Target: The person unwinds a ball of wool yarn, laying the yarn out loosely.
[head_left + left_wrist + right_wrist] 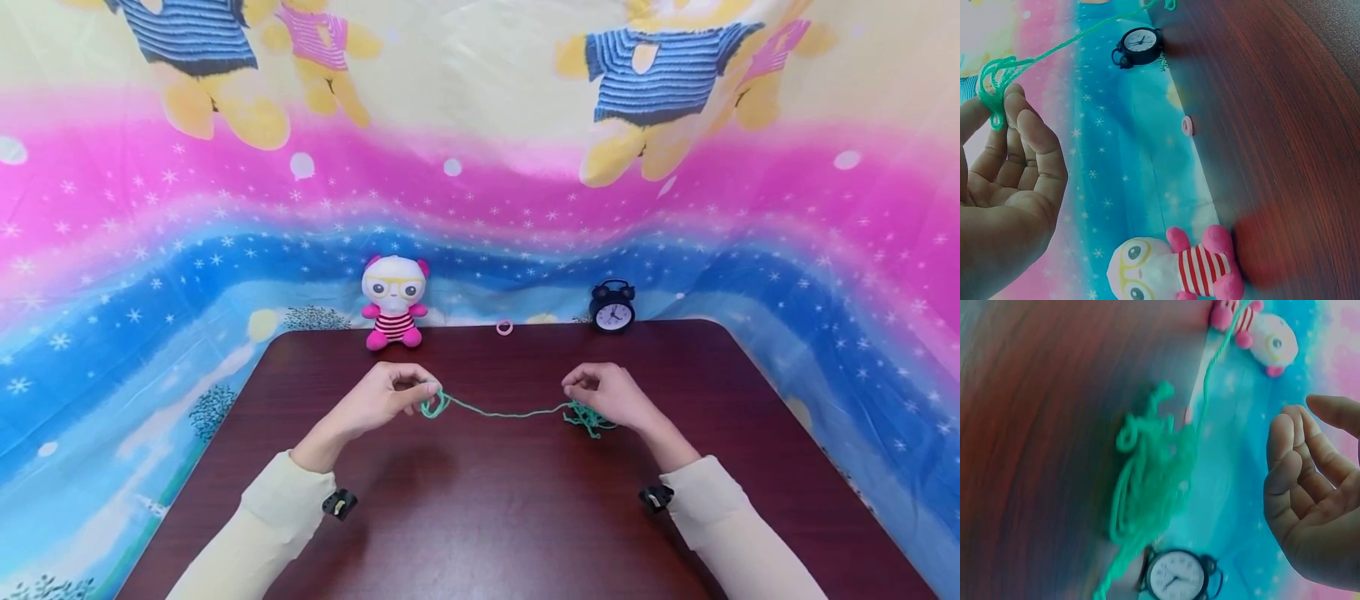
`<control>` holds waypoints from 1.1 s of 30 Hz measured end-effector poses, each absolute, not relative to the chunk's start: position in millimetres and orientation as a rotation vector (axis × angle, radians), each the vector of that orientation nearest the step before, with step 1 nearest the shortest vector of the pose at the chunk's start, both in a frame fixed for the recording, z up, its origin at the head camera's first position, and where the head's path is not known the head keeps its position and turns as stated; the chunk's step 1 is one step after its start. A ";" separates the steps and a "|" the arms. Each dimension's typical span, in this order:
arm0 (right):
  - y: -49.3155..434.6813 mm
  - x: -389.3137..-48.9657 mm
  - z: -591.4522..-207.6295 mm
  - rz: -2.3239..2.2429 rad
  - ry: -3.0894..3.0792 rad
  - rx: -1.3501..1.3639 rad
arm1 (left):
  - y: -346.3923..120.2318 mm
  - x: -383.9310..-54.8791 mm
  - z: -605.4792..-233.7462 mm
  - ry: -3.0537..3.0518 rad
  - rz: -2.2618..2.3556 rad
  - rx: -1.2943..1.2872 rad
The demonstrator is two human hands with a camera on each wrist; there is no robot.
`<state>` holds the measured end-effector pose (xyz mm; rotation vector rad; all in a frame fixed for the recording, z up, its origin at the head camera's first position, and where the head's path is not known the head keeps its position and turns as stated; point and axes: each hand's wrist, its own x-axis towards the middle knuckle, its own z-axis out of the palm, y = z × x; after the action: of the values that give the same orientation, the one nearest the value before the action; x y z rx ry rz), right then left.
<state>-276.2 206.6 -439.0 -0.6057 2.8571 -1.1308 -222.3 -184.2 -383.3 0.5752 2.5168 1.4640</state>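
Observation:
In the head view my left hand [390, 396] pinches a small looped bunch of green yarn [433, 405] between thumb and fingertips. The left wrist view shows the yarn loops [997, 81] standing above the fingertips. From there a thin strand [502, 414] sags slightly across to a larger green yarn tangle [590, 420], below my right hand [609, 393]. In the right wrist view this tangle [1154, 481] is blurred and apart from the right hand [1313, 487]. Those fingers are loosely bent, thumb tip close to them, with no yarn between.
At the back of the dark brown table [480, 500] sit a pink-and-white panda doll [393, 304], a small pink ring [504, 328] and a black alarm clock [612, 308]. A printed cloth [480, 200] hangs behind and along both sides.

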 end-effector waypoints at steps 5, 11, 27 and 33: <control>184.2 -269.4 -439.6 -1.161 2.794 -0.658 | -183.6 -222.5 -383.6 2.507 1.470 0.584; 159.7 -263.8 -444.1 -1.130 2.771 -0.763 | -183.2 -224.4 -385.5 2.512 1.469 0.595; 115.5 -255.3 -455.8 -1.007 2.725 -0.943 | -181.4 -223.8 -383.0 2.472 1.495 0.637; 115.2 -258.1 -461.2 -0.945 2.760 -0.962 | -182.4 -224.0 -382.8 2.470 1.491 0.652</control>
<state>-258.1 115.2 -461.2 -0.9621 2.7602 -0.9455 -224.0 -182.4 -382.8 0.6517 2.4695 1.4913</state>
